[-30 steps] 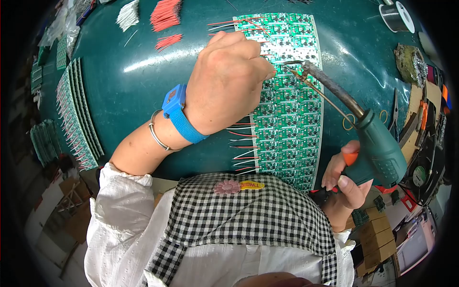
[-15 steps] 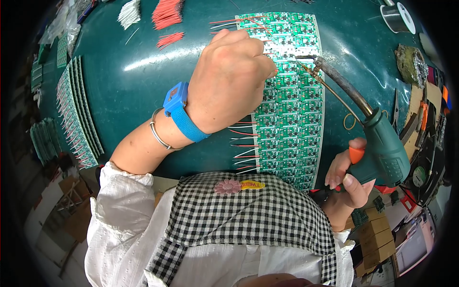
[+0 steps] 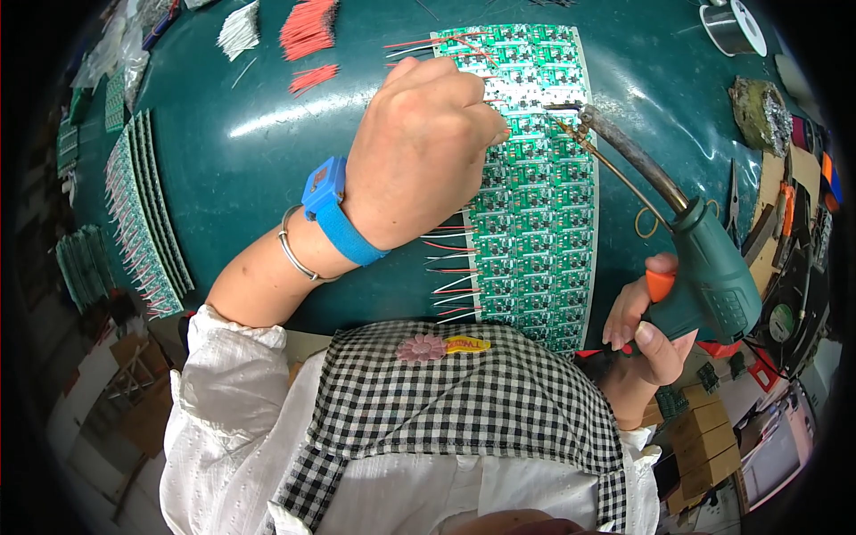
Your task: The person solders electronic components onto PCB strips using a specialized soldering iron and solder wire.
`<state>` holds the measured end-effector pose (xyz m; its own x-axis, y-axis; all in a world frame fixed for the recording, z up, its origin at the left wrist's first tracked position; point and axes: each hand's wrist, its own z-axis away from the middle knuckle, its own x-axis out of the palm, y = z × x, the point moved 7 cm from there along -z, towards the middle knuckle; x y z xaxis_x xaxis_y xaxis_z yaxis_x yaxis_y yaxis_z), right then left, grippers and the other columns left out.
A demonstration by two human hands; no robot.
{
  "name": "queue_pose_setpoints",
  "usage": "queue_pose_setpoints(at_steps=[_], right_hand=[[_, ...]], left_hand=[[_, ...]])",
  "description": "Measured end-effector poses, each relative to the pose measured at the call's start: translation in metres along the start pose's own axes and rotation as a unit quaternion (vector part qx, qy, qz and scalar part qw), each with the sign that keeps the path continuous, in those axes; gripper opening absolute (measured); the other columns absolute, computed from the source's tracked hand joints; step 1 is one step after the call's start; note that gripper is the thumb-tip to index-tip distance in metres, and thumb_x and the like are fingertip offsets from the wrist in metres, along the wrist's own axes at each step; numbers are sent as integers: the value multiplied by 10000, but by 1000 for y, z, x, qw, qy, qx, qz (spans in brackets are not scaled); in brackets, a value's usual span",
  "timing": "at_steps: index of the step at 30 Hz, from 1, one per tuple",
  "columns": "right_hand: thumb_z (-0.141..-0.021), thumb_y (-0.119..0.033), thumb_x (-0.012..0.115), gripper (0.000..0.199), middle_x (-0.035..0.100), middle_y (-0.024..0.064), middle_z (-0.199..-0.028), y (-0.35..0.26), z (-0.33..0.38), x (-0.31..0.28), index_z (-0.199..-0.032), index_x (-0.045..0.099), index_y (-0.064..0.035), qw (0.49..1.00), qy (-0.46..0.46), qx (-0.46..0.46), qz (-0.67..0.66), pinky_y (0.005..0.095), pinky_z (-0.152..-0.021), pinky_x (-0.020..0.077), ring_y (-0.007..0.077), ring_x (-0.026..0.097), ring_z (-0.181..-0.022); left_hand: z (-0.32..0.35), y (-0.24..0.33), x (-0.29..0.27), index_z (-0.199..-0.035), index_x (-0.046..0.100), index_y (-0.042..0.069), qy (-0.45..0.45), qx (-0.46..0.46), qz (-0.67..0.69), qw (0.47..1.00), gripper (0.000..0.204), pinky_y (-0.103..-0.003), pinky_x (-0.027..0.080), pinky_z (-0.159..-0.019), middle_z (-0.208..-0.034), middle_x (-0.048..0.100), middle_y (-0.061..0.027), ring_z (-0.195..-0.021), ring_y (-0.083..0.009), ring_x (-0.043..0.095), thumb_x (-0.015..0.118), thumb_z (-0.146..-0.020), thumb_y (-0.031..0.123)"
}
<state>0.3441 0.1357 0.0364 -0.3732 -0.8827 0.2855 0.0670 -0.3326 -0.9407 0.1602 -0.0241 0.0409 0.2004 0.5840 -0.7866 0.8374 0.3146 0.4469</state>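
Observation:
A long green panel of small circuit boards (image 3: 535, 205) lies on the dark green table (image 3: 241, 169), with red and white wires sticking out of its left edge. My left hand (image 3: 419, 152), a blue strap on its wrist, rests fisted on the panel's upper left part; what its fingertips pinch is hidden. My right hand (image 3: 646, 334) grips a green pistol-shaped soldering iron (image 3: 704, 267) with an orange trigger. Its long tip (image 3: 584, 116) touches the panel near my left fingers.
Bundles of red wires (image 3: 308, 27) and white wires (image 3: 236, 27) lie at the far edge. Stacks of green board strips (image 3: 143, 214) fan out at the left. A solder spool (image 3: 731, 22) and a grey sponge (image 3: 758, 111) sit at the right, beside tools.
The soldering iron's tip has slid up the panel toward its far end, close to my left fingers. My left hand has barely moved.

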Motion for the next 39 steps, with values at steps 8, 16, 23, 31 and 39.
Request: queue_pose_setpoints(at_steps=[8, 16, 23, 31, 39], right_hand=[[-765, -101, 632, 608, 476, 71, -562, -3, 3, -2, -1244, 345, 139, 1000, 9, -6, 0, 264, -394, 441, 146, 470, -428], [-729, -65, 634, 581, 499, 120, -603, -5, 13, -10, -1195, 382, 175, 999, 42, -16, -24, 249, -397, 423, 150, 466, -421], [-721, -85, 659, 574, 509, 114, -635, -1, 23, -8, -1175, 400, 152, 998, 46, 31, 10, 257, -397, 431, 147, 475, -433], [-686, -24, 692, 513, 534, 185, -942, 11, 28, -4, -1114, 467, 148, 993, 61, 98, -12, 256, -454, 453, 159, 527, -527], [-696, 26, 651, 550, 531, 147, -781, 20, 32, -7, -1197, 431, 86, 994, 48, 100, -7, 254, -490, 460, 165, 529, -583]], left_hand=[[2, 3, -1, -757, 699, 72, -12, 8, -27, 1000, 152, -333, 431, -602, -661, 543, -36, -652, -221, 540, 761, -630, 17], [6, 7, -16, -785, 687, 72, 32, 27, -37, 998, 203, -313, 435, -581, -726, 595, -14, -691, -197, 560, 735, -615, -28], [15, 12, -9, -823, 717, 82, 40, 42, 52, 997, 267, -294, 411, -522, -656, 533, -19, -594, -187, 509, 751, -589, -45], [17, 6, 0, -799, 714, 72, 18, 18, 59, 998, 224, -314, 395, -505, -619, 469, -33, -571, -195, 488, 764, -604, -28], [13, 9, 0, -784, 703, 68, 15, 18, 60, 998, 191, -329, 402, -521, -617, 456, -42, -576, -219, 490, 755, -622, -19]])
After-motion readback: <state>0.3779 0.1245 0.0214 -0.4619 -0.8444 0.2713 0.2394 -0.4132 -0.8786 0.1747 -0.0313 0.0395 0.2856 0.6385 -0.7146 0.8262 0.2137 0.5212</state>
